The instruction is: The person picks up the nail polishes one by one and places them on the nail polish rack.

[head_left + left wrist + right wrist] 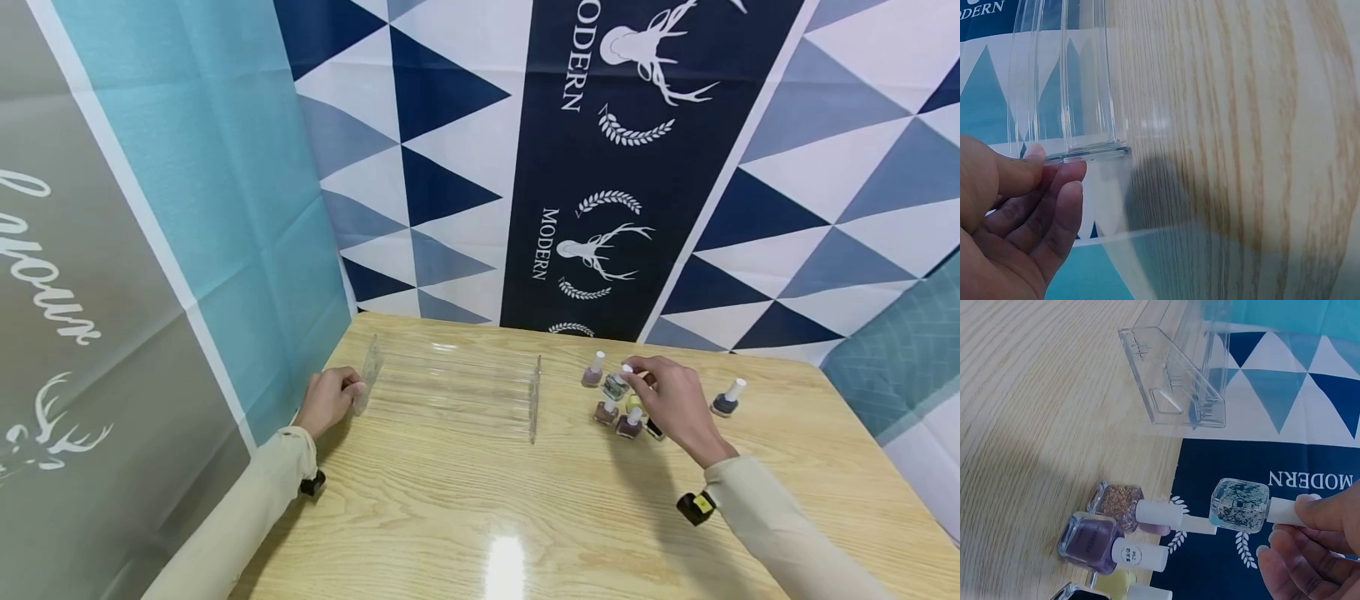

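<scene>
Desk (420, 508), pale wood grain, contents listed left to right. Left hand (327, 400): near the left edge, thumb and fingers pinched together on the end panel of a clear rack (450, 387). Rack: tiered, standing near the back left corner. Mauve bottle (592, 376): white cap, right of the rack, toward the back edge. Brown glitter bottle (604, 413): white cap, just in front of the mauve one. Dark-flecked bottle (1239, 505): clear, held by its white cap. Purple bottle (628, 427), yellow bottle (1116, 583), black bottle (655, 429): clustered close together. Right hand (671, 400): thumb and fingertips clamped on the dark-flecked bottle's cap. Dark blue bottle (724, 406): white cap, apart from the cluster, nearest the right edge.
</scene>
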The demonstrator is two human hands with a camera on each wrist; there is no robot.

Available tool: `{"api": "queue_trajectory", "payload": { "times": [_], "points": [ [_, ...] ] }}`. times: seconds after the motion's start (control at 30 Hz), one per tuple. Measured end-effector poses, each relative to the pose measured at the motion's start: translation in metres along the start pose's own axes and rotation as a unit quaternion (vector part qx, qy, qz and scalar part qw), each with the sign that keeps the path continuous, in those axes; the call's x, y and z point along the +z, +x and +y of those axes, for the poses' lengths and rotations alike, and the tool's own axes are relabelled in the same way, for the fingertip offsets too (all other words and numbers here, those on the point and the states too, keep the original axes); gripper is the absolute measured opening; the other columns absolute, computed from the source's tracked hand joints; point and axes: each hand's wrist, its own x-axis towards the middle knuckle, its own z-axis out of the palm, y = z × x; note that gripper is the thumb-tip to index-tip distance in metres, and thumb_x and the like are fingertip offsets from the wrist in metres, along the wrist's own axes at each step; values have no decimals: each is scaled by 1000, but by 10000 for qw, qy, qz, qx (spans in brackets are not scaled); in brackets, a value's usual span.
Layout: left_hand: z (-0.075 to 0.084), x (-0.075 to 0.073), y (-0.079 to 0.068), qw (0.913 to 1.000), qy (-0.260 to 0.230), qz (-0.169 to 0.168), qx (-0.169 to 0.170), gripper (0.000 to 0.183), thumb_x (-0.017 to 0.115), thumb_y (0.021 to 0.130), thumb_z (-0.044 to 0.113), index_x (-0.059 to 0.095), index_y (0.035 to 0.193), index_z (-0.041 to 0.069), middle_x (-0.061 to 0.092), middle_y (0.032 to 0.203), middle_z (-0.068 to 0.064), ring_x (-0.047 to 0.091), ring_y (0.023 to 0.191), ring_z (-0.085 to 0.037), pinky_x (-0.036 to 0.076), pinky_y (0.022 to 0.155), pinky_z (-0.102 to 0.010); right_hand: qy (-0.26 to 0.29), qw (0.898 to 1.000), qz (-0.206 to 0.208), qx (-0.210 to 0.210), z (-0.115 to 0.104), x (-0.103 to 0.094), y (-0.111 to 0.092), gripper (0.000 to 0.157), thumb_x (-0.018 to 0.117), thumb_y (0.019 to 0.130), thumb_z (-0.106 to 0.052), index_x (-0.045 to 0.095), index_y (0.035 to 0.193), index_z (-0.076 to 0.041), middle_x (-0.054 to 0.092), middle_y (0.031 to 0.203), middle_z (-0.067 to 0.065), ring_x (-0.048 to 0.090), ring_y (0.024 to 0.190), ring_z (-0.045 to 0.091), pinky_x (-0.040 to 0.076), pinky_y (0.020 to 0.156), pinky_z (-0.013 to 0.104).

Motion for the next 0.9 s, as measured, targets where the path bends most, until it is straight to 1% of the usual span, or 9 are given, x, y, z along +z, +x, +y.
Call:
{"api": "queue_trajectory", "payload": {
  "times": [0.27, 0.4, 0.6, 0.73, 0.9],
  "points": [
    [1, -1, 0, 10000, 48, 46, 43, 10, 67, 101, 11, 74, 96, 5, 71, 81, -4, 61, 70, -19, 52, 71, -43, 27, 9998, 107, -189, 0, 7, 5, 16, 73, 96, -8, 76, 109, -1, 74, 95, 16, 69, 77, 30, 54, 68, 50],
    [0, -1, 1, 10000, 77, -8, 6, 10, 67, 101, 10, 75, 97, 4, 71, 82, -4, 63, 72, -20, 53, 72, -44, 51, 9999, 45, -159, -1, 10, 6, 15, 72, 97, -8, 76, 109, -1, 74, 95, 15, 68, 77, 28, 54, 68, 49],
    [1, -1, -1, 9999, 90, -36, -57, 11, 67, 100, 10, 75, 99, 3, 71, 81, -4, 62, 69, -17, 53, 69, -42, 112, 9998, -134, -23, -4, 13, 9, 17, 69, 99, -8, 76, 113, -1, 73, 98, 16, 68, 79, 28, 54, 68, 48],
    [2, -1, -1, 9999, 68, -8, -94, 10, 68, 100, 10, 76, 98, 4, 71, 80, -3, 60, 66, -15, 51, 66, -40, 128, 9998, -117, -114, -5, 17, 12, 17, 70, 98, -7, 76, 113, 0, 74, 98, 16, 69, 81, 30, 53, 69, 49],
    [4, -1, -1, 10000, 41, 46, -74, 10, 69, 100, 11, 76, 99, 3, 71, 79, -4, 60, 65, -16, 52, 67, -40, 152, 9997, -83, -179, -7, 22, 15, 19, 70, 98, -7, 76, 114, 0, 74, 98, 16, 69, 80, 29, 53, 68, 48]
  ]
}}
